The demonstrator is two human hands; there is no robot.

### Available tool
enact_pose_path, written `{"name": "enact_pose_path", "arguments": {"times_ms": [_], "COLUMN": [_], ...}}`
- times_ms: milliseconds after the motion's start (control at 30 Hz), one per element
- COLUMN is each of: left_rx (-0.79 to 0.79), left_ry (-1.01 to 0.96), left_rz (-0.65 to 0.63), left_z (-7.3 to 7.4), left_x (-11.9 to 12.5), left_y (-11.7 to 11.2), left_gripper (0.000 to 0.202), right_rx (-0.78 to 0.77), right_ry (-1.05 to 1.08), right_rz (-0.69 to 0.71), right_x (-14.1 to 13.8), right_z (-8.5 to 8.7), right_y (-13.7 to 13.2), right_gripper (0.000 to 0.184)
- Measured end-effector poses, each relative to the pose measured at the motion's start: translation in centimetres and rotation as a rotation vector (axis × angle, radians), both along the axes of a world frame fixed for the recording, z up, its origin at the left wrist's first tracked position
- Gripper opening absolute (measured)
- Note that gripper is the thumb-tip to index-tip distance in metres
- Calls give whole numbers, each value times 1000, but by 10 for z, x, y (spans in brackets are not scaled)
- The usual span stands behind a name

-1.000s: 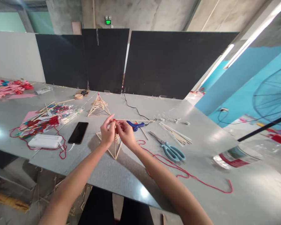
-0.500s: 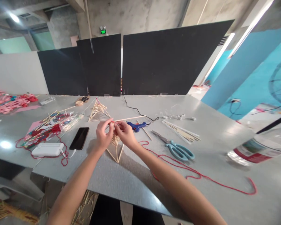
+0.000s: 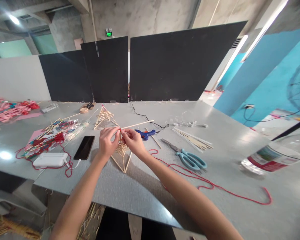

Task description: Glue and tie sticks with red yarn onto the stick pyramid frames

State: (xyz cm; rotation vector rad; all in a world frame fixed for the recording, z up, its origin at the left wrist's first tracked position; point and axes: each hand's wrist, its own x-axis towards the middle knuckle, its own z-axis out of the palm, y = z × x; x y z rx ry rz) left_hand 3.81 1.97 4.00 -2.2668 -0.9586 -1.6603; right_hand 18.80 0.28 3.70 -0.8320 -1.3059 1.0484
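A small pyramid frame of wooden sticks [image 3: 121, 152] stands on the table below my hands, with short sticks stacked like rungs on it. At its top, my left hand [image 3: 107, 141] pinches a bit of red cord [image 3: 120, 130] between thumb and fingers. My right hand [image 3: 133, 141] closes on the same cord from the other side, the fingertips nearly touching. The fingers hide most of the pyramid's tip and the cord there. Just behind, a long thin stick [image 3: 140, 124] points right. A similar stick pyramid [image 3: 105, 116] stands farther back.
Right of my hands lie a blue glue gun [image 3: 146, 134], scissors [image 3: 191, 160], a bundle of sticks [image 3: 193, 140] and loose red cord [image 3: 230, 193]. A plastic bottle [image 3: 270, 158] is far right. On the left are a phone [image 3: 84, 147], a white power bank [image 3: 50, 159] and packaged craft materials [image 3: 76, 129].
My left hand has shifted slightly left and its fingers have moved a little at the cord. The right hand stays nearly in place. The whole view has shifted slightly.
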Motion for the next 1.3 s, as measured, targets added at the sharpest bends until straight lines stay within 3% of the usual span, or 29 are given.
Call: {"name": "enact_pose_path", "arguments": {"times_ms": [333,600,733,967,1100,1300], "left_rx": [-79,-531,-547,-429,-422,-471], "left_ry": [-39,-350,-397,-310,-300,-380], "left_rz": [-55,-177,-205,-174,-199,-258], "left_z": [15,13,9,7,9,4], "left_x": [-1,3,4,3,2,1], "left_y": [-2,-1,1,-2,-4,3], "left_gripper": [18,27,30,24,23,23], "right_rx": [3,-71,-21,133,280,416], "right_ry": [25,90,28,-253,-677,-1243], "right_rz": [-16,9,-28,-216,-370,-312], "right_x": [-2,-3,-4,-1,7,26], "right_z": [5,9,8,11,18,59], "right_y": [-4,-4,-7,-15,-16,-6], "right_gripper": [49,54,50,41,30,31]}}
